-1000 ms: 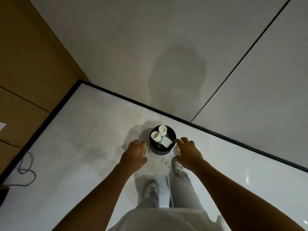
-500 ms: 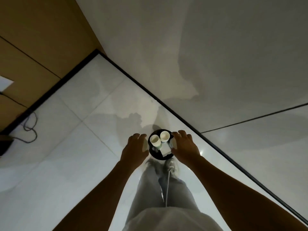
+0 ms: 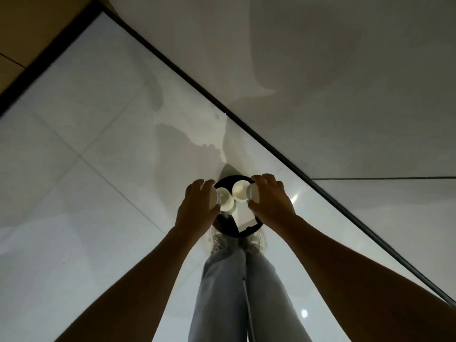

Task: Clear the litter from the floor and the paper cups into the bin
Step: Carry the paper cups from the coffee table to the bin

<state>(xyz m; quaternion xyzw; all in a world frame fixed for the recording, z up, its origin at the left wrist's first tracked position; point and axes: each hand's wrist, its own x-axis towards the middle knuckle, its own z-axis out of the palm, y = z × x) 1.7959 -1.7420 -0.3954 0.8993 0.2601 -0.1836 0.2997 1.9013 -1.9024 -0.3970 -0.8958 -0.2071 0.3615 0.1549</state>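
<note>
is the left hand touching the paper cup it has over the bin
Touching. The head view shows the left hand with its fingers curled round the paper cup, no gap between them, above the black bin.

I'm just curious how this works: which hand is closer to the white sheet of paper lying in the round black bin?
The right hand. It holds a white paper cup right beside the white sheet of paper; the left hand grips another cup across the round black bin.
</note>
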